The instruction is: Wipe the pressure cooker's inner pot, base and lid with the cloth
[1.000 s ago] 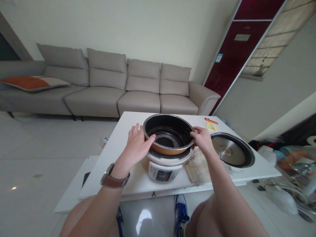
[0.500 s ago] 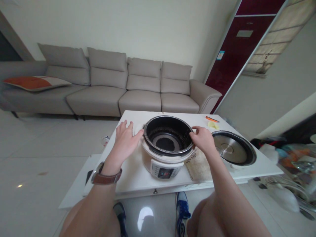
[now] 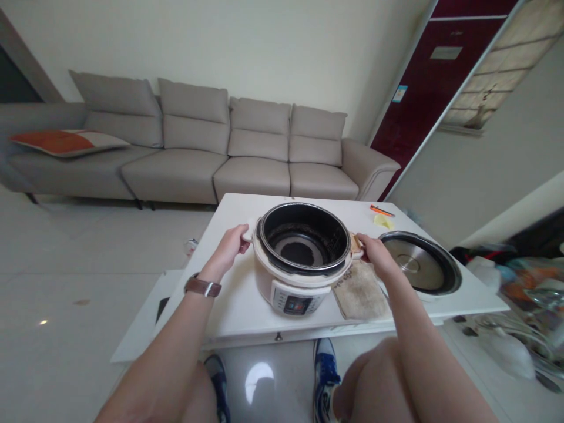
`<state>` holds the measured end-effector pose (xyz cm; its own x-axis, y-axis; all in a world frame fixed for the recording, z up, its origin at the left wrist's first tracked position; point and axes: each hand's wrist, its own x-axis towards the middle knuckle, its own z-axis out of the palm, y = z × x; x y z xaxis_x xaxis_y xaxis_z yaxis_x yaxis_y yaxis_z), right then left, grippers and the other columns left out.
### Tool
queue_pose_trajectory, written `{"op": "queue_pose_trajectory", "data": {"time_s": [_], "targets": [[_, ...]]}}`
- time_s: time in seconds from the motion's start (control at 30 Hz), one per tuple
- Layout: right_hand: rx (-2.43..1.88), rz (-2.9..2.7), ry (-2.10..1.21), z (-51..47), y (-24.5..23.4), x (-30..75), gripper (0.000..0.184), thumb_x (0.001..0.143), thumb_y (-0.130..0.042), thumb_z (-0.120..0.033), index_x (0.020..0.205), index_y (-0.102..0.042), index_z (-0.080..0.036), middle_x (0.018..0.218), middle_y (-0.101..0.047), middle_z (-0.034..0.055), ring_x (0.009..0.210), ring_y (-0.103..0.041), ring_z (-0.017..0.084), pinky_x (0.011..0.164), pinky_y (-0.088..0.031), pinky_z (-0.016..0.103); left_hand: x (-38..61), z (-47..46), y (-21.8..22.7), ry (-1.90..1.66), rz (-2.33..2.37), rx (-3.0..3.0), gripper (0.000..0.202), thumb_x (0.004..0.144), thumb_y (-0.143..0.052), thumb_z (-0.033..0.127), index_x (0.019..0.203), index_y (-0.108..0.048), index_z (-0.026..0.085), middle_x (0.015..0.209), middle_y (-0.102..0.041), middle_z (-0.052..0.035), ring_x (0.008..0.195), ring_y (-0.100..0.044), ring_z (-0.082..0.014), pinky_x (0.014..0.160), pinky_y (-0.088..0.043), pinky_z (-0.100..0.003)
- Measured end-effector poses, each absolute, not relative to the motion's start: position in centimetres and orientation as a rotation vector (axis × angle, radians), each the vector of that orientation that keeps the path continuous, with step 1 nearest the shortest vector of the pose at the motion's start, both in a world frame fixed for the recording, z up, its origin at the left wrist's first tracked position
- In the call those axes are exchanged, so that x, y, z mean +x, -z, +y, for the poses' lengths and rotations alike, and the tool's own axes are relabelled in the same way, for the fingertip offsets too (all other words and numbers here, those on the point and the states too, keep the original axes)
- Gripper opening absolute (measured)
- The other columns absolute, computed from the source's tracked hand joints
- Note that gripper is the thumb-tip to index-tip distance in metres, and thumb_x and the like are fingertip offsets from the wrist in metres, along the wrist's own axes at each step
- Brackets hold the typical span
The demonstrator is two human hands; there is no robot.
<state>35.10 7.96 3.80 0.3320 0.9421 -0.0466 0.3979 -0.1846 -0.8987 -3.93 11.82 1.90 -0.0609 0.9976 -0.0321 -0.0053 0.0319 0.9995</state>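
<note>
White cooker handles (image 3: 249,232) now in both hands (image 3: 231,247)

Black pot (image 3: 305,239) inside white cooker (image 3: 299,288).

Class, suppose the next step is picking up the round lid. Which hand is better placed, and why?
Probably the right hand. It holds the cooker by its right handle, close to the lid. The left hand holds the opposite handle, with the cooker between it and the lid.
</note>
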Motion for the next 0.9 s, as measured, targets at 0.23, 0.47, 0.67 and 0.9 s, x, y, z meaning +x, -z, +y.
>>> {"op": "queue_pose_trajectory", "data": {"time_s": [0.23, 0.47, 0.67, 0.9], "targets": [[-1.661, -1.067, -0.746, 8.3, -2.5, 34.1, 0.042, 0.078, -0.059, -0.062, 0.064, -0.052, -0.023, 0.051, -0.043, -0.0049, 0.05, -0.037, 0.013, 0.048, -0.03, 0.029, -3.1, 12.2, -1.3, -1.416, 1.204, 1.018, 0.03, 0.069, -0.071, 0.042, 0.064, -0.052, 0.02, 0.051, -0.045, 0.0047, 0.042, -0.038, -0.0084, 0.043, -0.025, -0.023], [-1.535, -1.035, -0.74, 11.3, -1.8, 32.4, 0.036, 0.077, -0.061, -0.056, 0.067, -0.058, -0.022, 0.053, -0.048, -0.0045, 0.054, -0.04, 0.014, 0.05, -0.03, 0.028, -3.6, 13.1, -0.8, -1.468, 1.307, 1.085, 0.033, 0.073, -0.072, 0.043, 0.061, -0.053, 0.019, 0.053, -0.043, 0.0048, 0.046, -0.037, -0.0076, 0.044, -0.022, -0.022], [-1.452, -0.969, -0.775, 15.6, -1.8, 30.1, 0.03, 0.079, -0.059, -0.048, 0.066, -0.054, -0.022, 0.055, -0.048, -0.0044, 0.055, -0.039, 0.012, 0.051, -0.03, 0.027, -4.4, 15.1, -0.9, -1.539, 1.355, 1.028, 0.028, 0.074, -0.068, 0.039, 0.063, -0.052, 0.019, 0.055, -0.043, 0.0053, 0.046, -0.038, -0.0072, 0.044, -0.025, -0.021], [-1.436, -1.138, -0.834, 17.5, -1.4, 29.7, 0.037, 0.093, -0.045, -0.051, 0.07, -0.053, -0.023, 0.062, -0.054, -0.001, 0.059, -0.048, 0.014, 0.056, -0.04, 0.026, -4.1, 16.5, -1.9, -1.531, 1.331, 0.829, 0.023, 0.074, -0.06, 0.038, 0.074, -0.042, 0.023, 0.055, -0.038, 0.0086, 0.042, -0.032, -0.0067, 0.044, -0.027, -0.02]]}}
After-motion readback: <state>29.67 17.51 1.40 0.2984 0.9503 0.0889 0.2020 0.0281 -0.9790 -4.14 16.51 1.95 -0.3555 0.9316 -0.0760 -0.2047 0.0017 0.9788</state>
